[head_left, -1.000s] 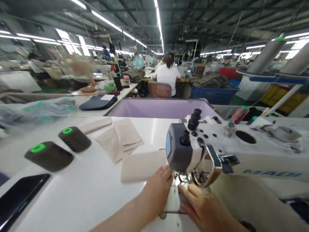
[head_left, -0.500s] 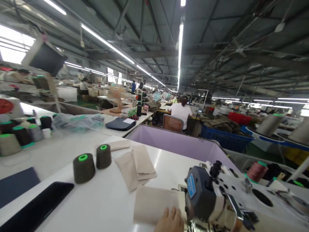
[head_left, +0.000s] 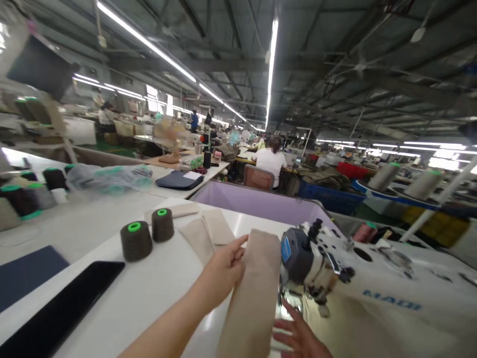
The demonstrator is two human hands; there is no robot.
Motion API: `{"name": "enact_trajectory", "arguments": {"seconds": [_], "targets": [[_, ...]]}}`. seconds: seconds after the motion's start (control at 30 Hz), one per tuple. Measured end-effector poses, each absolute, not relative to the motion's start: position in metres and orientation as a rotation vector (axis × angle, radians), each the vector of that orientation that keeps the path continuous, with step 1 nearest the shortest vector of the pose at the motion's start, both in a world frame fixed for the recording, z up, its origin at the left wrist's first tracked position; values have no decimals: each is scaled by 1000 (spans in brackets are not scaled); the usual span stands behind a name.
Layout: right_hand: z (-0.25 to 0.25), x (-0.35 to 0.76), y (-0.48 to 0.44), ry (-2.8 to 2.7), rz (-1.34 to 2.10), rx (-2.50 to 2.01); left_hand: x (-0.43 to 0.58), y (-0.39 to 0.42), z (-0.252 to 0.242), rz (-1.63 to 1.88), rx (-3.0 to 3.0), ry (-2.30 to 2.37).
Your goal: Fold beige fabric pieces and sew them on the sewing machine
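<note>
My left hand (head_left: 222,268) grips the upper edge of a beige fabric piece (head_left: 253,298) and holds it lifted in front of the white sewing machine (head_left: 372,293). The cloth hangs down toward me, just left of the machine's grey head (head_left: 298,258). Low at the frame's bottom, my right hand (head_left: 298,338) has its fingers spread under the fabric near the needle area. A small stack of beige fabric pieces (head_left: 208,231) lies on the white table (head_left: 149,293) beyond my left hand.
Two dark thread cones with green cores (head_left: 136,241) (head_left: 162,224) stand on the table's left. A black phone (head_left: 63,313) lies at the near left edge. A lilac bin (head_left: 261,206) sits behind the table. A seated person in white (head_left: 271,161) works farther back.
The fabric piece lay flat by the needle under my left hand; now my left hand has lifted it off the table. My right hand is back in view with its fingers spread.
</note>
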State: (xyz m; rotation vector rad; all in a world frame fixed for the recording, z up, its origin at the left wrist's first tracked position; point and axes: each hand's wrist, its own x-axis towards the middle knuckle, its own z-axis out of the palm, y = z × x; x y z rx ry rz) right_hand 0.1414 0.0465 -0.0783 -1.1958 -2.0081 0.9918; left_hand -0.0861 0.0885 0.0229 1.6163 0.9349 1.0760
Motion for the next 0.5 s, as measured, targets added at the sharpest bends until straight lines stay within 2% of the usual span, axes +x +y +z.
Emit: {"name": "enact_trajectory", "arguments": {"seconds": [0.07, 0.17, 0.23, 0.33, 0.43, 0.5], "targets": [[-82, 139, 29, -1545, 1551, -1123, -81, 94, -6, 1081, 1530, 1050], [-82, 142, 15, -1267, 1711, -1171, -78, 86, -58, 975, 1874, 1365], [-80, 149, 12, -1337, 1686, -1275, -77, 70, -79, 817, 2318, 1351], [-71, 161, 15, -1789, 1424, -1392, -69, 43, -81, 449, 2767, 988], [-56, 172, 25, -2436, 687, -1385, -51, 31, -73, 200, 2845, 908], [-50, 178, 34, -2695, 385, -1306, -39, 36, -72, 153, 2844, 968]]}}
